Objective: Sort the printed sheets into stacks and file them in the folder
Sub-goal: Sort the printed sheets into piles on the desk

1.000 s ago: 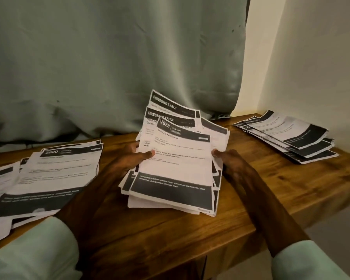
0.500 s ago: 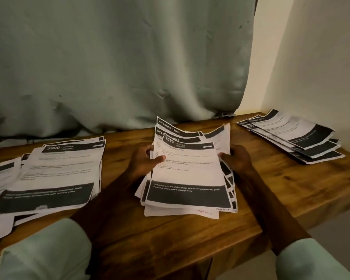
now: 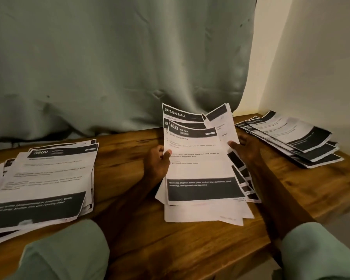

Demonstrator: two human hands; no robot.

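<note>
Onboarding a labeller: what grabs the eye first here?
The fanned bundle, tilted up at the middle of the table, its top sheet headed KITCHEN, pinched by the left hand and right hand. Flat stacks flank it: the left stack at far left, the right stack by the wall.

One wide-angle camera, worn on the person's head, looks forward and down over the wooden table (image 3: 190, 249) toward the grey-green curtain (image 3: 109, 67) hanging behind it. It sits close: both sleeved forearms cross the bottom edge, and the left hand (image 3: 157, 164) and right hand (image 3: 245, 150), holding the printed sheets (image 3: 196, 158), land just right of centre. The pale wall (image 3: 321, 57) at the right bows, probably from the lens, and the frame's edges look soft
</note>
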